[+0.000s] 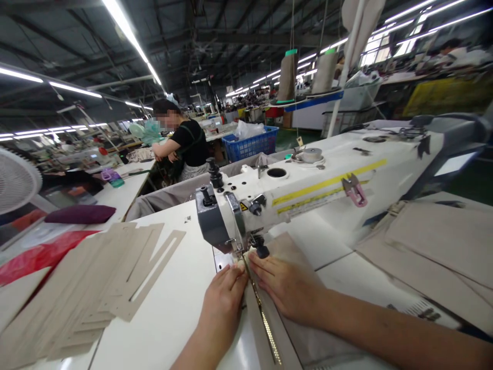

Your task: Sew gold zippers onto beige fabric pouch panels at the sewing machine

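Note:
A gold-toothed zipper (265, 329) on beige fabric (254, 336) runs lengthwise under the needle area of a white sewing machine (308, 190). To the zipper's left, my left hand (225, 303) has bent fingers pressed together at the fabric's edge, close to the presser foot; its thumb is mostly hidden. On the other side, my right hand (287, 285) lies with fingers stretched flat on the fabric, their tips near the presser foot. More of the beige fabric extends behind and below that hand.
Cut beige pieces with slots (96, 277) lie fanned out at the left. Beige bag panels (435, 241) rest at the right. Pink-handled thread snips (354, 190) sit on the machine arm. Beyond are a co-worker (188, 144), a blue basket (250, 144) and thread cones (288, 77).

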Demonstrator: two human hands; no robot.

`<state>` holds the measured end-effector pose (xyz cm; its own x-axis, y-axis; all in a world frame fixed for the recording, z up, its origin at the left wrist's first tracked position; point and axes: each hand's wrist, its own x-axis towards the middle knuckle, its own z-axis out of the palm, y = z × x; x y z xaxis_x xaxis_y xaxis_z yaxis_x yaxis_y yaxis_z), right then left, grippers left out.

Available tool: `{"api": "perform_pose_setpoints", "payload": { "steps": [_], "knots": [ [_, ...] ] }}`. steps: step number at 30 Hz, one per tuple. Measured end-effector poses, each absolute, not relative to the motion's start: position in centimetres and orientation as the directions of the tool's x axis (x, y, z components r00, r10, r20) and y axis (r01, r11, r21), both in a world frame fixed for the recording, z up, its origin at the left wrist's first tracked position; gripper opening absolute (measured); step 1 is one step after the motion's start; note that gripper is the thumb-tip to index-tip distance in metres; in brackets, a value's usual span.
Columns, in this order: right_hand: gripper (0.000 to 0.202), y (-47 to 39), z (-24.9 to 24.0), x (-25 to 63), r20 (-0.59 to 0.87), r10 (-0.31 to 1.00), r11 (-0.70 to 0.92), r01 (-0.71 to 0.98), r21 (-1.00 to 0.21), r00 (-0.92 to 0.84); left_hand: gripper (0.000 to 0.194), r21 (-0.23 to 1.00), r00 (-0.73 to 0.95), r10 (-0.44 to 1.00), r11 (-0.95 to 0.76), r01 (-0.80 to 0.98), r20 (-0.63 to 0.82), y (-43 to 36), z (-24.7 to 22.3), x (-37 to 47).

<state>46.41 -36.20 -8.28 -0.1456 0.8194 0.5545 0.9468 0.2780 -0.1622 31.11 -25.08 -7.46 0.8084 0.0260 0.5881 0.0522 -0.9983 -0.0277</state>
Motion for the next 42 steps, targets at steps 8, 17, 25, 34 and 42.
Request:
{"api": "perform_pose_setpoints", "payload": {
  "steps": [8, 17, 25, 34, 42],
  "knots": [
    [0.028, -35.5, -7.1, 47.0, 0.482, 0.871, 0.302, 0.875, -0.379, -0.092, 0.026, 0.044, 0.805, 0.076, -0.997, 0.062, 0.589, -24.4, -7.5, 31.7],
    [0.014, -36.3, -7.4, 44.7, 0.462, 0.870, 0.101, 0.853, -0.512, 0.174, 0.032, -0.007, 0.853, 0.085, -0.995, 0.103, 0.515, -25.8, -7.7, 30.4],
    [0.043, -37.5, -9.5, 44.1, 0.496, 0.867, 0.125, 0.985, -0.116, -0.052, 0.028, -0.031, 0.813, 0.091, -0.991, 0.133, 0.575, -27.3, -8.0, 29.8],
    [0.038, -35.9, -8.6, 45.0, 0.530, 0.848, 0.170, 0.947, -0.273, 0.000, 0.028, 0.057, 0.830, 0.126, -0.992, 0.113, 0.543, -26.0, -7.7, 30.8],
    [0.028, -34.2, -8.1, 45.9, 0.517, 0.853, 0.182, 0.893, -0.412, 0.064, 0.024, 0.151, 0.841, 0.178, -0.982, 0.116, 0.511, -24.7, -7.9, 31.6]
  ]
}}
